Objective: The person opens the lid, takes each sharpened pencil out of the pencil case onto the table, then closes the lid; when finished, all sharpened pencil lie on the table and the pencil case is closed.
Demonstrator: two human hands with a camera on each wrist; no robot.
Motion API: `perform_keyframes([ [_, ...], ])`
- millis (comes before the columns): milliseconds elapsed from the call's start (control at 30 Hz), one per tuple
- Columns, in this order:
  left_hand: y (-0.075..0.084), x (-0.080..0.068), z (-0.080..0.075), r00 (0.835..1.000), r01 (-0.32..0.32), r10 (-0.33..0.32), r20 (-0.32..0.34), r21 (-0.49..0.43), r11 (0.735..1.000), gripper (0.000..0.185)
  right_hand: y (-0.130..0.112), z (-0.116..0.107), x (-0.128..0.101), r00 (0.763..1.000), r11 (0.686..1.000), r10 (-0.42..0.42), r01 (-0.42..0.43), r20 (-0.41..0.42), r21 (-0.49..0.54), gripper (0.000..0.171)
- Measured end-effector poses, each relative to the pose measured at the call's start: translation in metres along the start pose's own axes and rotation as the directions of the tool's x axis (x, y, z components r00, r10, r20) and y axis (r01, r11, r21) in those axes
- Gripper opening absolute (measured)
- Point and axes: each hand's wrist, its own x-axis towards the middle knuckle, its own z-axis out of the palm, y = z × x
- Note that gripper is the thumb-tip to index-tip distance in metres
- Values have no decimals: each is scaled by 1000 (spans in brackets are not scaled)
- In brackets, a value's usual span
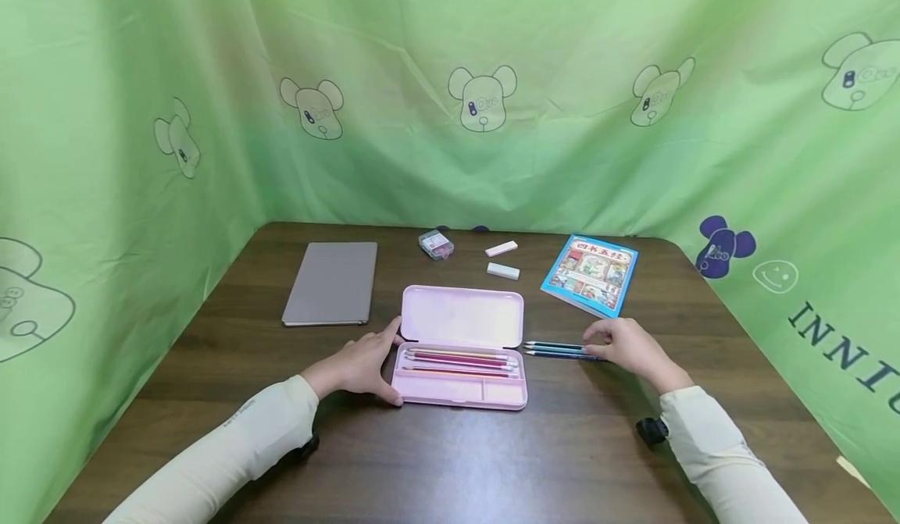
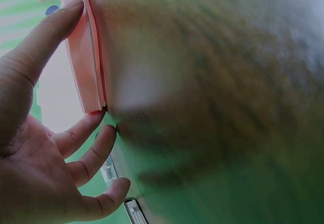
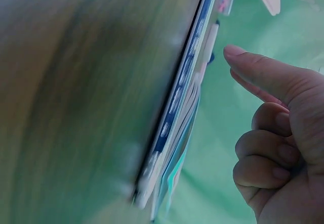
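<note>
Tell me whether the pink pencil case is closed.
No, the pink pencil case lies open in the head view, with pencils showing inside.

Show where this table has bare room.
Bare: brown wooden table between white sleeves, before the open pink rectangular pencil case; also right of the blue paper booklet. Crowded right of the case: slim dark pencils and the right hand.

Green curtain [image 1: 394,32], printed with mouse-like heads, fills the upper frame; brown wood-grain table [image 1: 457,469] below. Left of centre: flat grey item [image 1: 332,283]. Centre: small box [image 1: 436,245]; to its right, pink-edged block [image 1: 501,249] above white block [image 1: 503,272]. Right of centre: blue-bordered illustrated book [image 1: 593,274].
</note>
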Motion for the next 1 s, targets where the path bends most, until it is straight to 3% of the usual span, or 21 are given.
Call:
perform_keyframes([
  [600,0,-2,1,1000,14,-14,0,-6,1000,127,-39,18,22,990,984,-140,137,18,112,16],
  [1000,0,-2,2,1000,5,-5,-16,-3,1000,127,-64,29,36,961,941,-258,228,97,252,15],
])
